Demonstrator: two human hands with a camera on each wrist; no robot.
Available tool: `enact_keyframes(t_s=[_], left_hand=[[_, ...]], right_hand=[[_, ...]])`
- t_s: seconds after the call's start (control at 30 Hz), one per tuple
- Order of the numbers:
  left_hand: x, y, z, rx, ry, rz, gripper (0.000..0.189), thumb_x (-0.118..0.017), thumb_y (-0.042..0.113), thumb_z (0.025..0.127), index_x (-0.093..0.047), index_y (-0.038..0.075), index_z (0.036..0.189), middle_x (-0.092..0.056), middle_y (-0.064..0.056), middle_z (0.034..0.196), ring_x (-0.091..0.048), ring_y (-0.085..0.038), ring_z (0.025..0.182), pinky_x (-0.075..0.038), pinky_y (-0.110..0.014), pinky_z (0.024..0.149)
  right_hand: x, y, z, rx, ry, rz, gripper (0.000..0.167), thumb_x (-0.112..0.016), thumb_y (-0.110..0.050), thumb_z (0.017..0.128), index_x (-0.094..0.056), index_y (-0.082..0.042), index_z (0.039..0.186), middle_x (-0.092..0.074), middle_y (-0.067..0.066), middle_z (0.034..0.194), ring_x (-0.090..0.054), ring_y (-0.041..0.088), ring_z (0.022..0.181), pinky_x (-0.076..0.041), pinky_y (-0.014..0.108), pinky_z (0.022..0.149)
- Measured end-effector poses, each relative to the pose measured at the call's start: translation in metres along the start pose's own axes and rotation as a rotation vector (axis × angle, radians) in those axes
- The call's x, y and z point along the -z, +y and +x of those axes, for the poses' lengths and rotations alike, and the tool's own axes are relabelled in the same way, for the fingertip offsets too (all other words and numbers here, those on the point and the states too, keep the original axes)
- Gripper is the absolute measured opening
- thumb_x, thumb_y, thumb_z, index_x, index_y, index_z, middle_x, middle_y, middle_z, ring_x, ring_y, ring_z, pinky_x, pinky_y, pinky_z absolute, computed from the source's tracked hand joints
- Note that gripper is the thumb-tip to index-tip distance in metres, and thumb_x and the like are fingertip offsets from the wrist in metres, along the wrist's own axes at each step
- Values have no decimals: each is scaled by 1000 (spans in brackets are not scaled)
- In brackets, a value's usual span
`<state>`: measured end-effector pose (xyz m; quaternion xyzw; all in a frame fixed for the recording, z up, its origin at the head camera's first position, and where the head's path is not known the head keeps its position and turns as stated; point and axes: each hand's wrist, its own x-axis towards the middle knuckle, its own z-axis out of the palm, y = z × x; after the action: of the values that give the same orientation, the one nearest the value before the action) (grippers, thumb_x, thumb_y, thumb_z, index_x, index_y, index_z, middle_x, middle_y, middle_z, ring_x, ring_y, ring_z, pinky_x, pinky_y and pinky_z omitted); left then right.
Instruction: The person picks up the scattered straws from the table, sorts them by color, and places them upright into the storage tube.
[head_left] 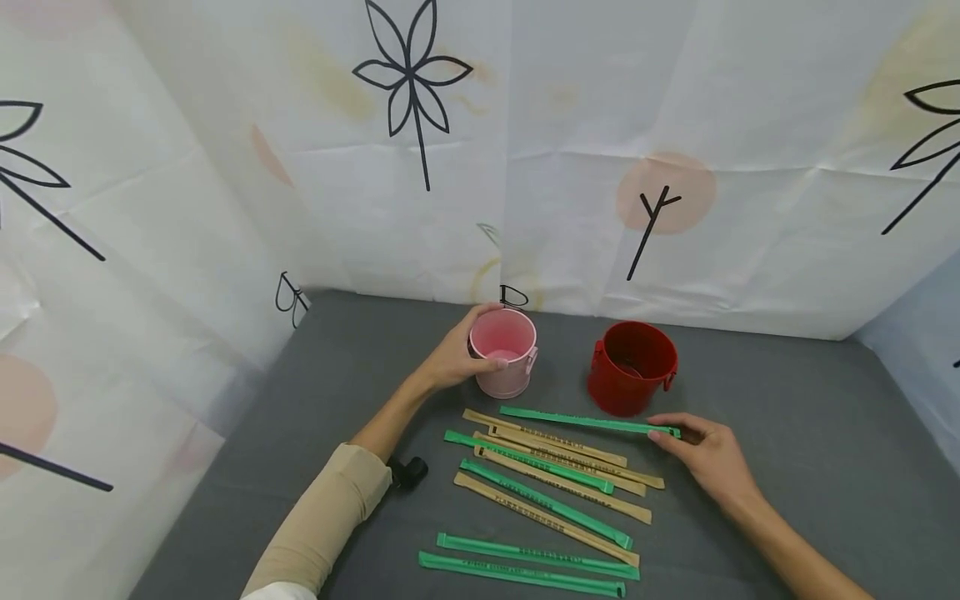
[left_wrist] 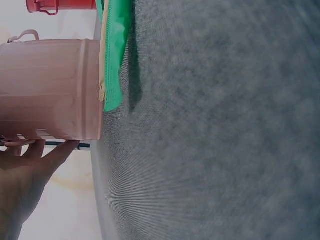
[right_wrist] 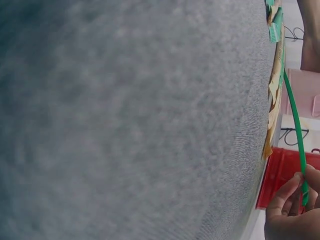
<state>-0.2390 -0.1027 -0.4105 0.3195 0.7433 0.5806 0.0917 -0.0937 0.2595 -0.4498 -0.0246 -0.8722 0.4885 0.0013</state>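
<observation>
One long, flat green stick packet [head_left: 570,419] with dark print is pinched at its 3 o'clock end by the right hand [head_left: 705,454], thumb against curled fingers. Long axis runs nearly 9-to-3, far end pointing just past 9. Right wrist view: gripped end raised off the cloth. Packet passes just below the red bucket, at about 7 o'clock from it.

Left hand [head_left: 453,358] grips the round pale pink bucket [head_left: 505,379] on its 9 o'clock side, thumb in front; bucket upright, its pink inside floor showing. Round glossy red bucket [head_left: 622,396] stands upright at 3 o'clock from the pink one, apart; inside too dark to tell.

Toward 6 o'clock from both buckets: four more green packets [head_left: 547,503] and five tan packets [head_left: 547,521] lying flat. Upper ones slant roughly 10-to-4, some overlapping; lowest two, both green, run closer to 9-to-3.

Surface: dark grey cloth [head_left: 810,433]. Behind, toward 12, white hanging fabric [head_left: 555,108], creased, printed with black line-drawn plants and peach patches. Beige sleeve [head_left: 330,500] on the left arm.
</observation>
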Motion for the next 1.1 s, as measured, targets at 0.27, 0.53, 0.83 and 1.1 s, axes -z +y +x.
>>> enact_keyframes(t_s=[0.27, 0.53, 0.83, 1.1], left_hand=[[1, -35, 5, -9, 37, 43, 89, -82, 19, 79, -32, 12, 152, -48, -13, 141, -53, -32, 123, -47, -54, 98], [0, -38, 5, 4, 37, 33, 88, -79, 8, 79, -30, 11, 153, -46, -16, 143, -51, -36, 125, -46, -54, 100], [2, 0, 2, 11, -20, -6, 86, -77, 5, 80, -26, -8, 148, -42, -31, 140, -46, -52, 124, -40, -66, 98], [4, 4, 4, 13, -40, 14, 86, -77, 7, 80, -28, -8, 149, -44, -32, 139, -47, -52, 123, -39, -67, 98]], right_hand=[[1, -4, 1, 58, 16, 98, 30, -72, -21, 93, -70, 2, 112, -74, 15, 88, -71, 18, 80, -52, 18, 76], [3, -12, 0, 62, 47, 93, 30, -74, -21, 92, -71, 1, 111, -75, 14, 90, -72, 16, 83, -52, 18, 75], [17, -30, -1, 151, 81, 160, 25, -72, -10, 92, -69, 5, 112, -75, 5, 89, -72, 14, 79, -54, 19, 75], [24, -46, -1, 199, 80, 274, 23, -70, -1, 91, -67, 9, 112, -75, 4, 91, -72, 13, 78, -52, 16, 79]])
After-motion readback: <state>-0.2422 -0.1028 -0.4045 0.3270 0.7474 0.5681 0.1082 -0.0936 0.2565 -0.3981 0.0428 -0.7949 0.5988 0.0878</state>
